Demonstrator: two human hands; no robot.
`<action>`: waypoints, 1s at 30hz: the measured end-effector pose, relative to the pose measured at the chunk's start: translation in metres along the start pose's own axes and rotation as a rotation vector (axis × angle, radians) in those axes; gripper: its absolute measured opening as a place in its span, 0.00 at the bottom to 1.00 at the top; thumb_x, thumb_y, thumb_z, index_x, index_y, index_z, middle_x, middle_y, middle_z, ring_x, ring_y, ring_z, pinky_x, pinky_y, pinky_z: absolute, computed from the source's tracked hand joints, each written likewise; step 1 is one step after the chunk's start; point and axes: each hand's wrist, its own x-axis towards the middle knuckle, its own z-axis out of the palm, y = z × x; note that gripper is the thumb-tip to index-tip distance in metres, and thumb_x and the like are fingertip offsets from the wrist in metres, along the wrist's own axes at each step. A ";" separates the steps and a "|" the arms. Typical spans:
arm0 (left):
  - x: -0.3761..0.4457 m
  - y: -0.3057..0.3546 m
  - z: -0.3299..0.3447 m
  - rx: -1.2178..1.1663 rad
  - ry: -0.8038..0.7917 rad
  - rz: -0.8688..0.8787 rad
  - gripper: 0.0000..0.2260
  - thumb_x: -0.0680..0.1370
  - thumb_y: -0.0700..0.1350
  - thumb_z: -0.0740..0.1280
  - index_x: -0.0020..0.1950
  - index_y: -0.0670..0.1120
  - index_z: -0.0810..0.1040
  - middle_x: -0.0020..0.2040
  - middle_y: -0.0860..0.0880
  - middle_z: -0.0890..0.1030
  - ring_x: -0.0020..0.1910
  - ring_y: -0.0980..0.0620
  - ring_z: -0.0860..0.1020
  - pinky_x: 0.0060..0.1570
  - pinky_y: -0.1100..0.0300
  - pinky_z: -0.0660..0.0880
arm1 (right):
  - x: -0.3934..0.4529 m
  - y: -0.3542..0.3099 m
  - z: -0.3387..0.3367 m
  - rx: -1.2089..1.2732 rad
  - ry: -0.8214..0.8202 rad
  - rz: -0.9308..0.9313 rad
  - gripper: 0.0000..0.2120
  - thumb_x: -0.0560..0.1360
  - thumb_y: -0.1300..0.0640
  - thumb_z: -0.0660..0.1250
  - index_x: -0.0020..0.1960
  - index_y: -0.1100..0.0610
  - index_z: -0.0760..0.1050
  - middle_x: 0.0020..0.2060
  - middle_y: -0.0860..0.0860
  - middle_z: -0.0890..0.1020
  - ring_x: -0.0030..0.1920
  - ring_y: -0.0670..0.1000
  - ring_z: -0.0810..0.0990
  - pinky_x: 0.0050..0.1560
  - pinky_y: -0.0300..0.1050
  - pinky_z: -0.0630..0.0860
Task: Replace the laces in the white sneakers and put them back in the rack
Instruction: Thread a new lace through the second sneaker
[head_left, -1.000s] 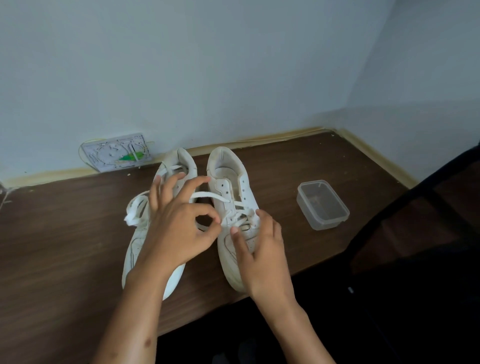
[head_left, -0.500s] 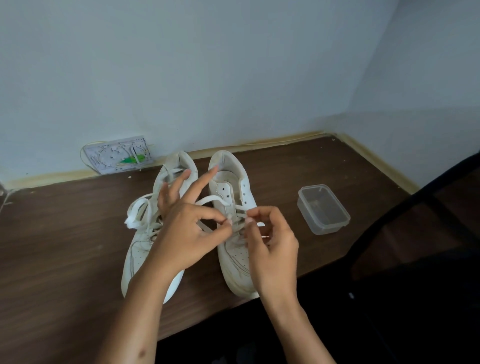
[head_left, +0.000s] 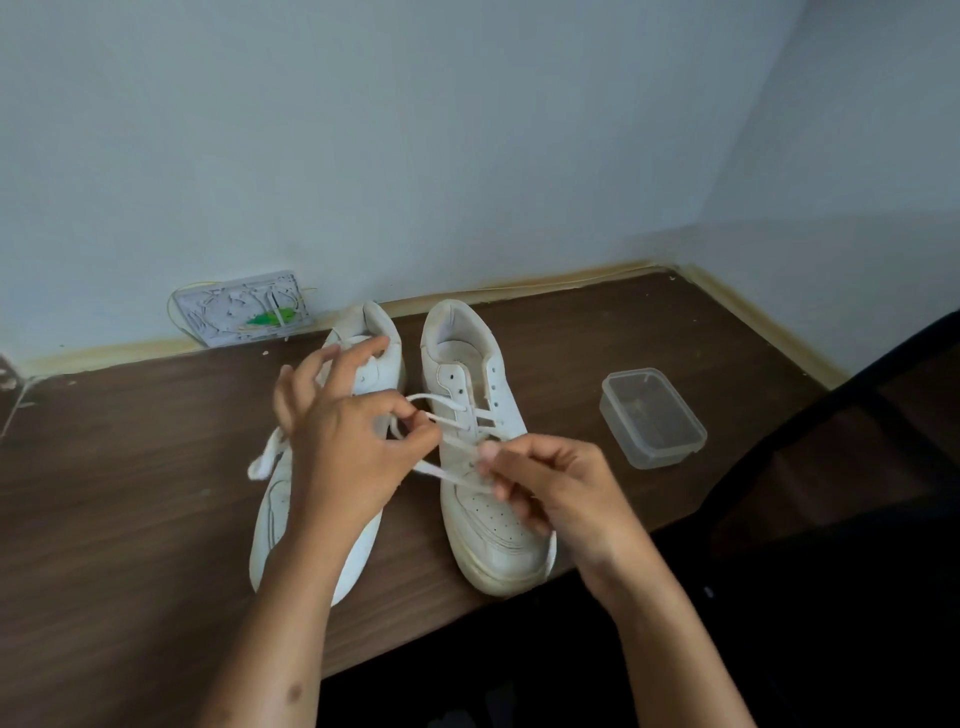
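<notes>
Two white sneakers stand side by side on a dark wooden table (head_left: 130, 493), toes toward me. The right sneaker (head_left: 493, 535) reaches the table's front edge and has a white lace (head_left: 441, 405) threaded through its lower eyelets. My left hand (head_left: 343, 452) hovers between the shoes and pinches a loop of that lace between thumb and forefinger. My right hand (head_left: 545, 488) pinches the same lace over the shoe's tongue. The left sneaker (head_left: 275, 514) is partly hidden by my left hand, and a loose lace end (head_left: 262, 462) hangs off its left side.
A clear plastic container (head_left: 652, 418) sits without a lid to the right of the shoes. A white wall plate (head_left: 241, 309) with wires leans at the back wall. A black chair (head_left: 857, 467) fills the lower right. Walls close off the table's back and right sides.
My right hand has lifted off the shoe's toe and taken hold of the lace. My left hand has slid a little toward me, drawing a lace loop out to the left.
</notes>
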 end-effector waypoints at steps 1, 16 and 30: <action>0.000 -0.002 0.001 0.032 0.001 -0.010 0.10 0.64 0.58 0.66 0.28 0.55 0.80 0.65 0.57 0.77 0.68 0.47 0.64 0.70 0.37 0.53 | -0.001 -0.003 -0.006 -0.013 0.010 -0.028 0.10 0.75 0.57 0.70 0.39 0.61 0.82 0.27 0.51 0.76 0.26 0.45 0.66 0.24 0.33 0.61; -0.001 0.021 0.006 -0.390 -0.111 0.215 0.06 0.76 0.57 0.64 0.45 0.60 0.80 0.41 0.68 0.78 0.51 0.62 0.73 0.61 0.48 0.67 | 0.006 -0.009 -0.012 -0.029 -0.019 -0.153 0.12 0.75 0.53 0.68 0.36 0.58 0.80 0.25 0.48 0.70 0.27 0.43 0.64 0.28 0.32 0.62; -0.002 0.019 0.003 -0.156 0.055 0.271 0.12 0.79 0.53 0.63 0.55 0.51 0.84 0.51 0.59 0.82 0.53 0.57 0.77 0.70 0.45 0.60 | 0.011 -0.007 -0.021 0.035 0.030 -0.161 0.10 0.75 0.52 0.68 0.41 0.57 0.82 0.29 0.48 0.69 0.30 0.43 0.64 0.29 0.33 0.63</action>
